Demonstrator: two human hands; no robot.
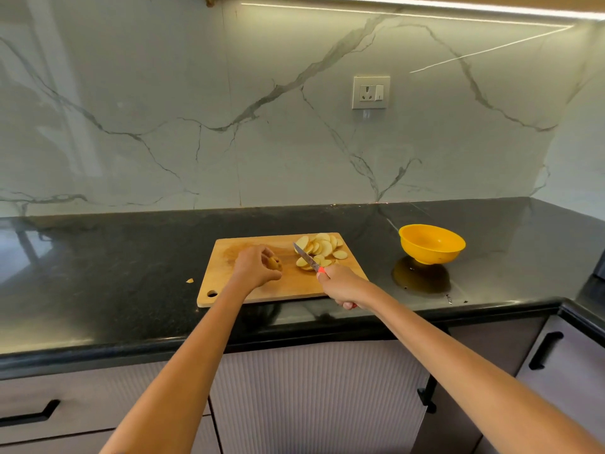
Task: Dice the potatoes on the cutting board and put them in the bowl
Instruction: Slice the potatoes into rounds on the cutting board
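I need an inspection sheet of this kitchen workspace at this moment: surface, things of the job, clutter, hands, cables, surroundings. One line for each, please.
Surface: black stone counter, glossy; wooden cutting board near its front edge.
Job's things: potato slices piled on the board's far right part; potato piece on the board; yellow bowl right of the board, no potato visible inside.
Clutter: one small potato scrap on the counter, left of the board.
Hands: left hand holds the potato piece; right hand grips the knife, blade over the slices.
Cables: nothing seen.
Surroundings: marble backsplash with wall socket; cabinets below.
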